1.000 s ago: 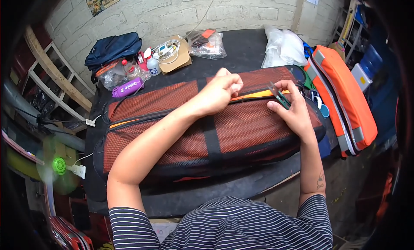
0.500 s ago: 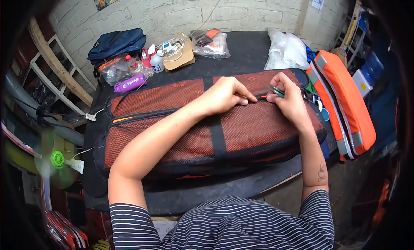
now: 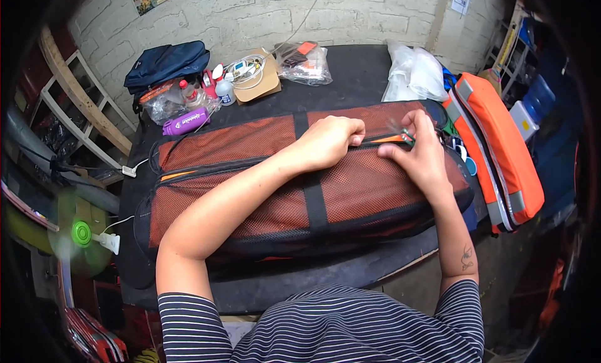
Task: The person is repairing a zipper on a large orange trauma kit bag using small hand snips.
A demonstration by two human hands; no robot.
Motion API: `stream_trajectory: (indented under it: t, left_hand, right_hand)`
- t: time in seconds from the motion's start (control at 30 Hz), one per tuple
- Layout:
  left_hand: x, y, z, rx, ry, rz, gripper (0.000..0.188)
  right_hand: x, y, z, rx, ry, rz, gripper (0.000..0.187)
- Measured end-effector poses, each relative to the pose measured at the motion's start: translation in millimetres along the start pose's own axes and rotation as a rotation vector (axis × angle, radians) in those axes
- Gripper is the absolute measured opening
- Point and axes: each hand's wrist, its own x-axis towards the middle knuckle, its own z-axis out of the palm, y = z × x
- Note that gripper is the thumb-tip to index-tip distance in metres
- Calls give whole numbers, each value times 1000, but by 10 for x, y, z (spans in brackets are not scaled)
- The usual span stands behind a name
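A long black bag with red-orange mesh panels (image 3: 238, 206) lies across the table, a black strap round its middle. A black zipper seam (image 3: 231, 165) runs along its top, with orange showing through gaps at both ends. My left hand (image 3: 332, 140) rests by the seam just right of the strap, its fingers curled together; whatever they pinch is hidden. Over the seam's right end, my right hand (image 3: 422, 150) holds a small green-handled tool (image 3: 407, 136) among its fingers, thumb held apart. Its metal tip is blurred, so its exact kind is unclear.
Right of the bag leans an orange case (image 3: 501, 144) with grey edges. Behind stand a purple bottle (image 3: 186, 122), a white spray bottle (image 3: 225, 90), a cardboard piece with cables (image 3: 266, 81), plastic bags (image 3: 410, 75) and a blue backpack (image 3: 166, 65). A fan (image 3: 81, 233) spins at left.
My right thumb has come away from the seam and the hand has opened wider around the tool. My left fingers have drawn back leftward and curled. More orange shows at the seam between them.
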Motion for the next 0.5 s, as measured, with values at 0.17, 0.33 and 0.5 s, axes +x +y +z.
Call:
stream_trajectory:
  t: [0.17,0.33,0.5]
  left_hand:
    - [3,-37,31,-55,-11,-61,10]
    - [-21,-39,-29,-89,80,130,11]
    - [-14,-8,-56,-271,39,12,12]
  right_hand:
    - [-182,1,-64,51,-86,-1,59]
    - [-83,53,-67,244,-68,-163,37]
    - [110,66,-139,156,-133,-402,24]
